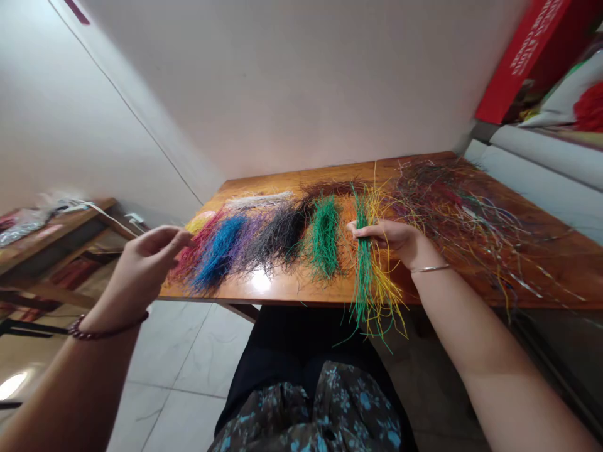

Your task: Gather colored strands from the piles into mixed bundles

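My right hand (384, 233) is closed around a bundle of green strands (363, 276), with yellow strands (385, 289) hanging beside them past the table's front edge. Raised at the left, near the red strands (191, 254), my left hand (157, 251) has its fingers curled together; whether anything thin is between them is too small to tell. Sorted piles lie across the wooden table (282, 290): blue strands (221, 248), purple strands (247, 235), black strands (280, 235), green pile (325, 242) and white strands (259, 199). Orange strands show behind my right hand.
A tangled heap of mixed strands (452, 201) covers the table's right part. Behind the table rises a pale wall (306, 94). A red box (522, 56) stands at the upper right, and another wooden table (51, 242) at the left holds plastic bags.
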Available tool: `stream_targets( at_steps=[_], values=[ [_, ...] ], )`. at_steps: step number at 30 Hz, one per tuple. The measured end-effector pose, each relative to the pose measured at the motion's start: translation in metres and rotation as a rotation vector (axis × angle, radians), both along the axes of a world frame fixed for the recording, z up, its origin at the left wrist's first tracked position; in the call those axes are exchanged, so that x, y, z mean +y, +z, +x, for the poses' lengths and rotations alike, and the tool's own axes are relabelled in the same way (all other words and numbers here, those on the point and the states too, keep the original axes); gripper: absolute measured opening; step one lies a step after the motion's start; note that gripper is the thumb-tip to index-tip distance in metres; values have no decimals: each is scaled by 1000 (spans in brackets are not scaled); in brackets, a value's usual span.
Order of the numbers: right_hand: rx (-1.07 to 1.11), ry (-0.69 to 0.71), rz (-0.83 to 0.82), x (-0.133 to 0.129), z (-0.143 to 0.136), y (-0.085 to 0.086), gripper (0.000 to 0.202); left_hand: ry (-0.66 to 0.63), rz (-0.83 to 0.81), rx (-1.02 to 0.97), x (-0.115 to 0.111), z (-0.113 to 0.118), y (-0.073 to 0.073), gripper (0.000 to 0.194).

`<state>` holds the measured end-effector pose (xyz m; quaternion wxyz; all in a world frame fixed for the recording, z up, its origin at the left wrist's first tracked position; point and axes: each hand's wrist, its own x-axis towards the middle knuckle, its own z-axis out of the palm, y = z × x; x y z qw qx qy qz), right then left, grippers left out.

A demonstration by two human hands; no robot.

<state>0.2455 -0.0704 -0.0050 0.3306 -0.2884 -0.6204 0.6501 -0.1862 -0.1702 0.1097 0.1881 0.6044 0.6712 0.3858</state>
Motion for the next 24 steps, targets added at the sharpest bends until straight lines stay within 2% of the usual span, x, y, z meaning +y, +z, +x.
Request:
stream_targets(
  at_steps=[3,7,11,17,20,22,24],
  values=[
    [-18,-31,-25,-5,-1,3,16,89,109,181,21,-33,2,32],
    [-37,-42,-44,-6,-2,3,15,174,154,416,55,-85,-7,30],
    [-26,-53,-60,-6,-3,3,17,318,137,453,81,-124,-21,27],
    [-16,-94,-103,-11,-6,6,16,473,131,385,100,-155,-48,24],
    [-10,-72,-114,-8,-7,5,16,529,19,458,103,-164,-59,27],
    [-11,-31,-112,-4,-6,3,17,529,-83,479,102,-167,-61,26],
    [-31,-13,-116,0,-6,1,19,416,-156,438,100,-167,-60,23]
  ],
)
